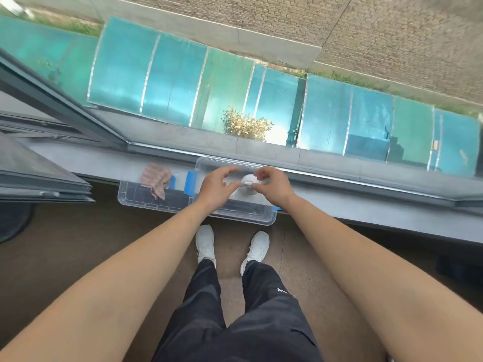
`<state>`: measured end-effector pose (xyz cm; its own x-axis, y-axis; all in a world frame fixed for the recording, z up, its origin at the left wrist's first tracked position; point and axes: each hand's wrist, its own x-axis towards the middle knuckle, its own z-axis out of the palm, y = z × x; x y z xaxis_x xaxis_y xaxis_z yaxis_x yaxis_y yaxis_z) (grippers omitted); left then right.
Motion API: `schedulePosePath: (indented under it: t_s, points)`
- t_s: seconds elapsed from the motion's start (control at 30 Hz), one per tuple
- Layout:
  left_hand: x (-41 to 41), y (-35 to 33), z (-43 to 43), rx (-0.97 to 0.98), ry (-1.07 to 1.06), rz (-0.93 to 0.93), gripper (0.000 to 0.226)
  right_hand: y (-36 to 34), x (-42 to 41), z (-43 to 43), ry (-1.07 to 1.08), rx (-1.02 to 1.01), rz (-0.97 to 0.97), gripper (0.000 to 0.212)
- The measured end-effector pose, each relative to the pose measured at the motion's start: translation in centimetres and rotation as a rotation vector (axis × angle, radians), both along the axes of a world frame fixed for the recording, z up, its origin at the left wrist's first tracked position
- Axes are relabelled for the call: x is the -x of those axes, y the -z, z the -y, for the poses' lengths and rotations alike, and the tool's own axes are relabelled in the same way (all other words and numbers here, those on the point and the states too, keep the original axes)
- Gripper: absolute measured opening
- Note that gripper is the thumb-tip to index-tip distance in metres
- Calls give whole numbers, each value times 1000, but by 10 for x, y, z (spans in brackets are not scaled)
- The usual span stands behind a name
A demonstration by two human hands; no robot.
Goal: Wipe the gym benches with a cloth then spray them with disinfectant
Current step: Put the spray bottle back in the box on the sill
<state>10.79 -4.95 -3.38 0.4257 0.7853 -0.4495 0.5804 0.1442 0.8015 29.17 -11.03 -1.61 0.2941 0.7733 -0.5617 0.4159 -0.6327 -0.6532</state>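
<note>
A white spray bottle (247,182), seen from above, stands in a clear plastic box (264,218) on the grey window sill. My left hand (215,188) pinches the bottle's head from the left with its thumb, the fingers arched above it. My right hand (274,186) grips the head from the right with curled fingers. A pink checkered cloth (155,180) lies crumpled on the clear lid (136,202) to the left of the box, apart from both hands. No bench is in view.
The sill (366,205) runs left to right under a large window (261,105). An opened window sash (39,173) juts in at the left. My legs and white shoes (206,241) stand on the brown floor below the box.
</note>
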Motion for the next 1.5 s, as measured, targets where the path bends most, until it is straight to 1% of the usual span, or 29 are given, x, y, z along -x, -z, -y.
schedulePosePath:
  t_s: [0.07,0.13,0.23,0.3,0.37,0.43,0.53,0.57,0.67,0.73,0.83,0.93,1.0,1.1,1.23,1.3,1.37,1.43,1.5]
  points:
    - [27,-1,-5,-5,-60,8,34,-4,2,-1,7,5,16,29]
    - [63,1,-10,-10,-133,4,27,-6,8,1,61,3,11,35]
    - [123,10,-16,-22,-217,-105,23,-4,24,13,191,-26,17,54]
    - [158,22,-22,-25,-242,-195,23,4,35,28,282,-10,63,60]
    - [183,38,-30,-35,-207,-277,24,16,45,46,301,62,159,64]
    - [200,54,-39,-59,-132,-349,25,29,55,66,252,184,252,70]
    - [209,78,-53,-137,4,-475,31,47,68,90,210,321,276,86]
    - [209,85,-58,-128,44,-522,37,52,71,97,220,323,255,90]
    - [207,101,-65,14,162,-655,54,67,75,108,266,264,208,93]
    - [207,108,-68,54,226,-686,54,71,75,108,311,218,210,92]
    - [207,103,-65,25,210,-646,48,70,73,104,348,210,220,93]
    - [206,80,-58,-46,155,-579,53,66,70,102,377,186,214,92]
    - [204,59,-50,-117,81,-502,50,62,70,100,410,174,197,89]
    - [190,20,-30,-219,-35,-379,45,58,69,99,432,208,147,92]
    - [155,-35,8,-350,-64,-173,42,54,62,99,401,217,71,90]
    - [134,-50,26,-339,-44,-84,45,52,57,100,394,224,17,90]
    - [113,-52,38,-296,-5,-34,48,50,52,101,381,228,-32,93]
    - [95,-43,41,-231,34,-37,50,52,46,105,361,209,-83,90]
    - [82,-24,37,-122,93,-109,55,56,41,109,335,185,-102,85]
